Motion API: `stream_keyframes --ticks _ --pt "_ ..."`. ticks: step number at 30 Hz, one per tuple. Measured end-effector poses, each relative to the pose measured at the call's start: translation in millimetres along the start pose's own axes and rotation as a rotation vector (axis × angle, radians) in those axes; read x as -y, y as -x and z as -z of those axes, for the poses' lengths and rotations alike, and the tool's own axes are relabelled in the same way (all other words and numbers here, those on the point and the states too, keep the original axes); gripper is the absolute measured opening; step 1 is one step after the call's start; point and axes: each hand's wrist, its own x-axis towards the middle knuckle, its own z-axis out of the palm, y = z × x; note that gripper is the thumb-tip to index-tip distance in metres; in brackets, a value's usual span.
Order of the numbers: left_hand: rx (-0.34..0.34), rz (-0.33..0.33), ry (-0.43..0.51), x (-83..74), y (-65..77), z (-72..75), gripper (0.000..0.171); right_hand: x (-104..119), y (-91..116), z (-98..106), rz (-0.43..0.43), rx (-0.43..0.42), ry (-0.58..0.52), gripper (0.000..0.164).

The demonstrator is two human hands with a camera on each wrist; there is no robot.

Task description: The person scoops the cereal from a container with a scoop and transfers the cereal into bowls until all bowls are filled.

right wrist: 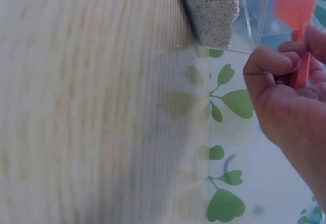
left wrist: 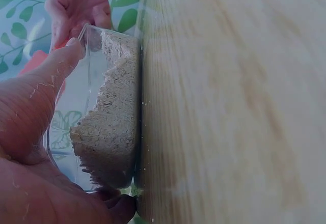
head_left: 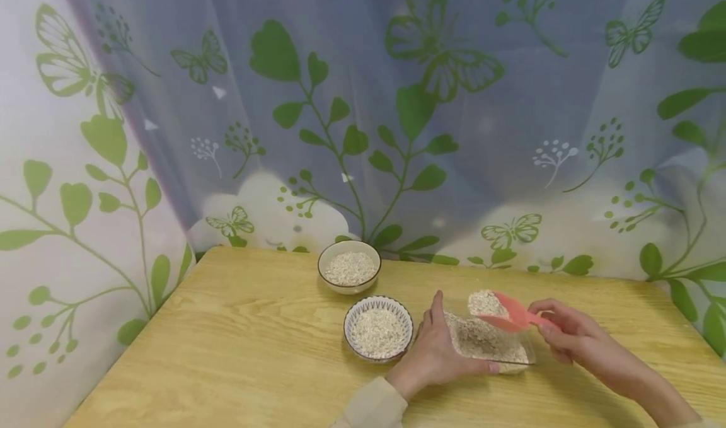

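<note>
In the head view a clear box (head_left: 493,343) of oat flakes stands on the table. My left hand (head_left: 433,352) grips its left end, the thumb along the near rim. The left wrist view shows the oat flakes (left wrist: 109,107) heaped unevenly against the box's clear wall. Over the box, my right hand (head_left: 584,340) holds a pink scoop (head_left: 513,314) by its handle, and flakes (head_left: 486,304) fill the scoop. From the right wrist, the fingers curl round the scoop handle (right wrist: 301,71). A patterned bowl (head_left: 378,328) of flakes stands just left of my left hand.
Behind the patterned bowl, a second bowl (head_left: 349,267) with a dark rim also holds flakes, near the table's back edge. The wooden table (head_left: 238,340) meets a hanging cloth (head_left: 488,182) with green leaves and butterflies at the back and left.
</note>
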Motion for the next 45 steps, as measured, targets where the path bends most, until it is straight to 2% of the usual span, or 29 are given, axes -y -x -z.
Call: stream_keyframes --ticks 4,19,25,30,37,42,45 --pt "-0.010 0.001 -0.010 -0.2 1.1 -0.6 0.144 1 1 -1 0.026 -0.002 -0.073 0.034" --pt "0.005 -0.012 -0.063 -5.9 0.5 3.6 0.141 -2 2 -5 0.108 -0.057 -0.135 0.039" --pt "-0.016 -0.070 -0.062 -13.1 4.2 13.9 0.133 -1 3 -5 0.108 -0.087 -0.142 0.039" --pt "-0.004 -0.133 -0.082 -19.3 7.5 26.8 0.126 1 4 -6 0.121 -0.086 -0.139 0.038" --pt "0.035 -0.261 -0.252 -16.4 10.9 48.1 0.111 6 4 -8 0.113 -0.097 -0.115 0.036" --pt "-0.002 -0.348 -0.369 -5.1 11.0 61.3 0.109 7 3 -10 0.135 -0.092 -0.137 0.038" --pt "-0.027 -0.349 -0.380 3.1 13.3 68.8 0.107 6 2 -11 0.143 -0.093 -0.135 0.039"
